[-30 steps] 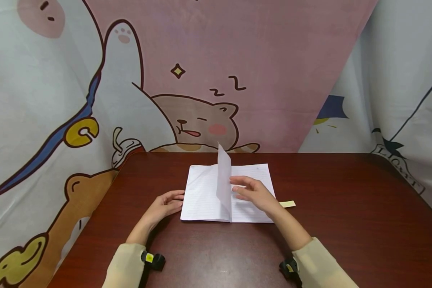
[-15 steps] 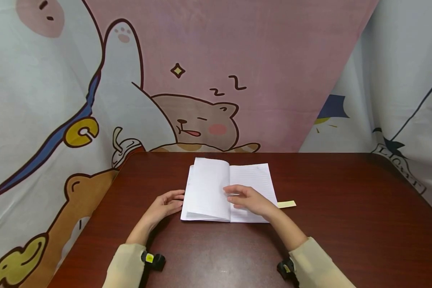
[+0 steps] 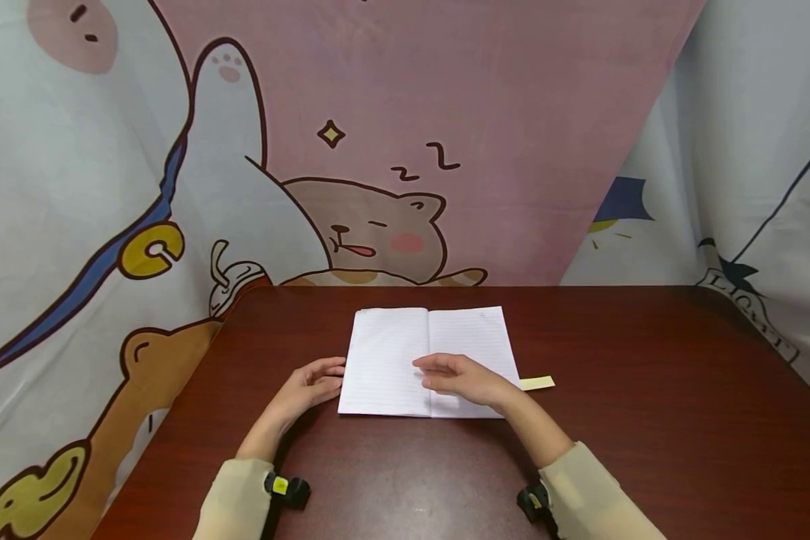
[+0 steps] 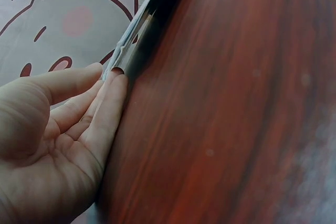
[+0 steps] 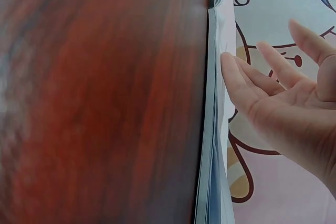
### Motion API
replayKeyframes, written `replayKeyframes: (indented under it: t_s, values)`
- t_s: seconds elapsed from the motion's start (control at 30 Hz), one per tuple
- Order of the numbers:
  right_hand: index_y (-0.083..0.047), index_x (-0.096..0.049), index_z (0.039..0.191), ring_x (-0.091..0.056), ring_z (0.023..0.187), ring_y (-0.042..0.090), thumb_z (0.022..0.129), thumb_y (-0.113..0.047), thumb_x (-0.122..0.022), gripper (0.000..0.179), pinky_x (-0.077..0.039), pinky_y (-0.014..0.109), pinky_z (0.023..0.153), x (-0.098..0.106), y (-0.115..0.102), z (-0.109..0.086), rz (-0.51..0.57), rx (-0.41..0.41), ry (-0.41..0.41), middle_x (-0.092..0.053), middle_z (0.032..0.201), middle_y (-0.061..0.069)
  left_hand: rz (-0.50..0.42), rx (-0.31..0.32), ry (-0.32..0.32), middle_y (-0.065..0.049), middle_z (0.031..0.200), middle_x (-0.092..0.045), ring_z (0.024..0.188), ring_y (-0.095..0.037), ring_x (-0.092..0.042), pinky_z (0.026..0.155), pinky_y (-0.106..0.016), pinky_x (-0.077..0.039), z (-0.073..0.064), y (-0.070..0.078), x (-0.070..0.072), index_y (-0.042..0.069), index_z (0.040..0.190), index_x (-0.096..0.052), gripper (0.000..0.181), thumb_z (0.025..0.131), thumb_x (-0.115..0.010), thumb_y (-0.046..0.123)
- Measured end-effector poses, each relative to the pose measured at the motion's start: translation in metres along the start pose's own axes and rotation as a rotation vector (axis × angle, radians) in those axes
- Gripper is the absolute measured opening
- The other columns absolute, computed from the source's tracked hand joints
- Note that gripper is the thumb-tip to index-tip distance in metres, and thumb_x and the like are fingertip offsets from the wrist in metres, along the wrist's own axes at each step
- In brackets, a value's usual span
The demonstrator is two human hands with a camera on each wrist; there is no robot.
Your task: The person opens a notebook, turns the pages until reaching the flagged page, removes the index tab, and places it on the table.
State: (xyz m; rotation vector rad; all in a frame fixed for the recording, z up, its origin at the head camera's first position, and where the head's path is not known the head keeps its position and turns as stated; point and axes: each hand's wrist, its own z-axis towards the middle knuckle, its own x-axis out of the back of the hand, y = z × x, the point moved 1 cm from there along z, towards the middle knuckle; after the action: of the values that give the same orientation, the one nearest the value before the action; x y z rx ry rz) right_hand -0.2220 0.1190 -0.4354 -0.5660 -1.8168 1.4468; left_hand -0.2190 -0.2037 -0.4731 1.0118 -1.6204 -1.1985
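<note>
An open notebook (image 3: 385, 375) with lined white pages lies flat on the dark red-brown table. My left hand (image 3: 308, 382) rests at its left edge, fingers loosely extended; the left wrist view shows the fingertips (image 4: 119, 80) right at the edge of the pages. Over the right page and the centre fold is my right hand (image 3: 466, 379), fingers relaxed and apart from the thumb. In the right wrist view a fingertip (image 5: 227, 59) meets the page surface and nothing is gripped. Part of the right page is hidden beneath this hand.
A pale yellow strip (image 3: 537, 383) sticks out past the notebook's right edge. The table (image 3: 648, 390) reaches back to a cartoon-printed cloth (image 3: 513, 150), with more cloth at both sides. Each wrist wears a small black camera.
A page that stood upright at the fold has gone over to the left and now lies flat. My right hand has shifted slightly left and nearer; the left hand has stayed in place.
</note>
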Motion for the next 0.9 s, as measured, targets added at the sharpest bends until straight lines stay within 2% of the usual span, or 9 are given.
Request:
replayKeyframes:
  t_s: [0.27,0.6,0.9]
  values:
    - [0.007,-0.050,0.140,-0.046,0.137,0.043,0.101,-0.019,-0.059,0.048,-0.047,0.048,0.108,0.001,0.001,0.000,-0.014,0.009,0.032,-0.051,0.144,0.028,-0.009,-0.005,-0.004,-0.026,0.137,-0.054,0.108,-0.010,-0.064,0.093,-0.024,-0.056,0.000,0.000,0.000,-0.002,0.145,-0.045,0.050,0.098,-0.060,0.005]
    - [0.003,-0.055,0.136,-0.052,0.133,0.039,0.099,-0.018,-0.061,0.043,-0.055,0.036,0.100,0.006,-0.002,-0.003,0.000,0.000,0.110,-0.055,0.141,0.023,-0.009,-0.009,-0.014,-0.027,0.138,-0.053,0.107,-0.008,-0.064,0.093,-0.025,-0.056,0.000,-0.001,0.000,-0.003,0.145,-0.044,0.051,0.098,-0.060,0.005]
    - [0.006,-0.054,0.136,-0.057,0.128,0.038,0.098,-0.015,-0.062,0.044,-0.056,0.034,0.097,0.012,-0.006,-0.007,0.007,0.031,0.150,-0.057,0.138,0.027,-0.006,-0.003,-0.008,-0.026,0.138,-0.053,0.107,-0.008,-0.064,0.093,-0.025,-0.056,0.000,-0.002,0.000,-0.002,0.145,-0.045,0.050,0.098,-0.060,0.005]
